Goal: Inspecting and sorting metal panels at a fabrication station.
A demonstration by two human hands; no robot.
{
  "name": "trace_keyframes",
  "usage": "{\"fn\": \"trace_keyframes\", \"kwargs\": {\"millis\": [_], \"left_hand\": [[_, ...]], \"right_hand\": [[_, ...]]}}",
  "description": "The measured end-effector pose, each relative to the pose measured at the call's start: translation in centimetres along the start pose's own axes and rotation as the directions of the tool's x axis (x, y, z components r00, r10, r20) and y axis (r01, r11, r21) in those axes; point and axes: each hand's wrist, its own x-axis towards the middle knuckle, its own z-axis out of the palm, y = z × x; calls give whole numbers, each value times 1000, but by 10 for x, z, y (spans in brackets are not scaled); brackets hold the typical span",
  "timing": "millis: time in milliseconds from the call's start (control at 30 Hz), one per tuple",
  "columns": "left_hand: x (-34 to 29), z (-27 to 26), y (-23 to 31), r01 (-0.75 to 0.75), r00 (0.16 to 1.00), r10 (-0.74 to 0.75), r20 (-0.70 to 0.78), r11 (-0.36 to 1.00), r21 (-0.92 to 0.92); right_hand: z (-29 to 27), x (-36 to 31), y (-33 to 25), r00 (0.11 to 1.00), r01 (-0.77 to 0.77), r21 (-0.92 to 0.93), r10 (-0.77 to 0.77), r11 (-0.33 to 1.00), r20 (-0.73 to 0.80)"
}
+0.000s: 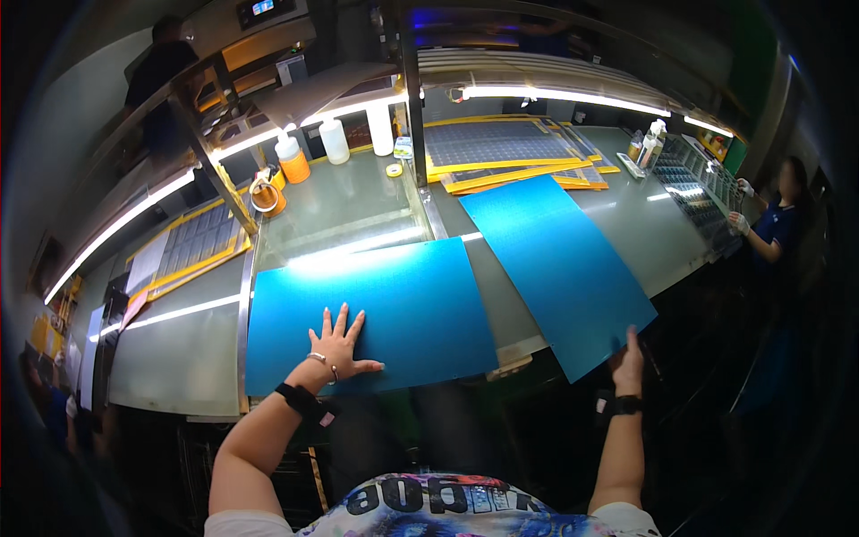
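A blue rectangular sheet (pixel 420 313) lies on the glass-topped table in front of me. My left hand (pixel 335 347) rests flat on it, fingers spread, holding nothing. To the right, a second blue sheet (pixel 564 268) lies at a slant, its near end jutting past the table's front edge. My right hand (pixel 628 365) grips that sheet at its near right edge. The thumb shows on top, while the other fingers are mostly hidden. The two sheets are apart, with a strip of table showing between them.
Yellow-edged frames (pixel 501 148) lie stacked at the back; another yellow-edged frame (pixel 192 251) lies at left. Bottles (pixel 334 141) and a tape roll (pixel 267 195) stand near a metal post (pixel 412 98). At far right, a person (pixel 777 219) in gloves handles a panel (pixel 693 188).
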Motion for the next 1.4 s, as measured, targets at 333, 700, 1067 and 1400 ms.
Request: {"fn": "trace_keyframes", "kwargs": {"millis": [333, 700, 1067, 1400], "left_hand": [[25, -56, 21, -338, 941, 316, -121, 900, -276], [22, 1, 266, 449, 733, 606, -311, -773, -449], [34, 41, 273, 613, 694, 649, -312, -760, -217], [37, 28, 268, 649, 717, 697, -16, -676, -349]], "right_hand": [[61, -95, -126, 862, 493, -202, -506, 846, -17], [66, -155, -47, 402, 866, -415, -104, -280, 910], [92, -165, -7, 382, 923, -379, 28, -70, 924], [50, -113, -43, 667, 637, -712, -251, -296, 701]]}}
